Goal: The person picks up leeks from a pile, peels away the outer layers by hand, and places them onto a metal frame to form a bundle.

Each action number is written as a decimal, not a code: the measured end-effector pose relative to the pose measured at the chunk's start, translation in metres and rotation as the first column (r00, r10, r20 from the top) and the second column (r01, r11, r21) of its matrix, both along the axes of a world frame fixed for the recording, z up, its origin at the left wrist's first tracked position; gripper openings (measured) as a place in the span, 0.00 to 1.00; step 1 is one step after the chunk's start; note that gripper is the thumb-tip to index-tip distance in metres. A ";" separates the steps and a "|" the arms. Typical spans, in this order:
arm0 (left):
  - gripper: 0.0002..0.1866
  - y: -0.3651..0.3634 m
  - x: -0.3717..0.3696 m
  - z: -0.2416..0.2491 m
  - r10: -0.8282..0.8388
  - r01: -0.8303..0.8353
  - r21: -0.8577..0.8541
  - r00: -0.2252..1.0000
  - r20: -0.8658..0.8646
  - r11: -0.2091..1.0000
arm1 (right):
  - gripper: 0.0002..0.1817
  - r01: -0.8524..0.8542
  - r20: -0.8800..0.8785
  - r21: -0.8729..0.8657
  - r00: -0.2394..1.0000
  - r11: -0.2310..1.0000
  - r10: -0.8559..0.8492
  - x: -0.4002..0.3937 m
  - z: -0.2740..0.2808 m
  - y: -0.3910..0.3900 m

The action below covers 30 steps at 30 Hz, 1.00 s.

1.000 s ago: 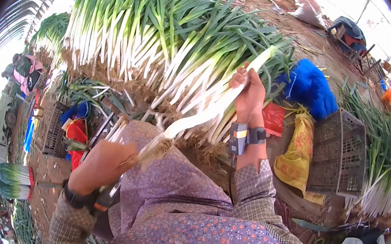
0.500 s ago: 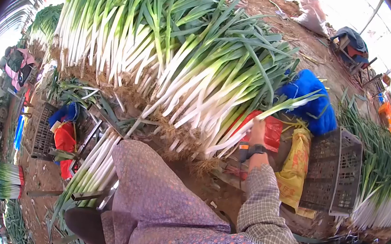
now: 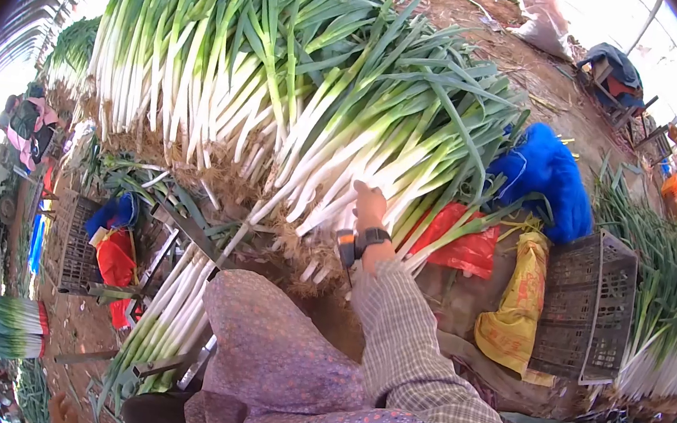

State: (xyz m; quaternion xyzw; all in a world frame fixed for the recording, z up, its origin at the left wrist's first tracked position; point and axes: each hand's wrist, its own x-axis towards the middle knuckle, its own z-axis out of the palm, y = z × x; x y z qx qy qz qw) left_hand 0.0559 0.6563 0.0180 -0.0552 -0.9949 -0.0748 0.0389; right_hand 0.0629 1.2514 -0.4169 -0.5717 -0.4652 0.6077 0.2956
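A large pile of leeks (image 3: 320, 82) lies across the upper middle, with white stalks and muddy roots toward me. My right hand (image 3: 370, 207), with a dark wristband, is among the white stalks near the pile's right part, its fingers curled on a leek stalk. Its fingertips are partly hidden. At the bottom left edge, only the fingers of my left hand (image 3: 63, 412) show, raised and slightly apart, with nothing visible in them. A smaller row of leeks (image 3: 166, 309) rests on a metal frame (image 3: 193, 227) left of my knee.
Right of the pile are a red bag (image 3: 461, 243), blue netting (image 3: 545, 182), a yellow sack (image 3: 515, 305) and a plastic crate (image 3: 589, 306). Another crate (image 3: 68, 242) stands at left, near tied bundles of leeks (image 3: 16, 327). More leeks (image 3: 666, 294) lie far right.
My right hand has moved left from the leek by the red bag to the stalks in the pile. That leek now lies lower over the bag. My left fingers have come into view.
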 end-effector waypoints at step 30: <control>0.18 -0.001 -0.010 0.005 -0.087 0.456 0.889 0.885 -0.457 -0.033 | 0.26 -0.688 -0.117 0.721 -0.240 -0.084 0.964 0.030 0.390 -0.441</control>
